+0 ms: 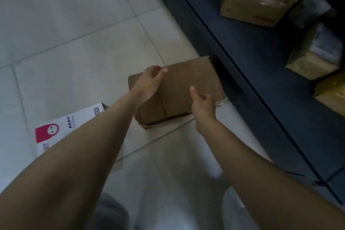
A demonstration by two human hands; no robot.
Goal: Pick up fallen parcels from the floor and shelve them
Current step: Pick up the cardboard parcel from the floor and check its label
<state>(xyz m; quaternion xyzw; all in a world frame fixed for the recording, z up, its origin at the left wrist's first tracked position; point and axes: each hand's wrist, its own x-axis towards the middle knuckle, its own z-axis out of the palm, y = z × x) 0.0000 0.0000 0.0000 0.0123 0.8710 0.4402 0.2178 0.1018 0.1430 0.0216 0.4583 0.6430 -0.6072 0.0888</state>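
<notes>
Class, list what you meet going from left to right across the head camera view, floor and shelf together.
White box with red figure → left hand → right hand → dark shelf edge → large cardboard box on the shelf.

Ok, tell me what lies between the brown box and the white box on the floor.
Only bare floor tile, crossed from above by the left forearm, in the head view.
</notes>
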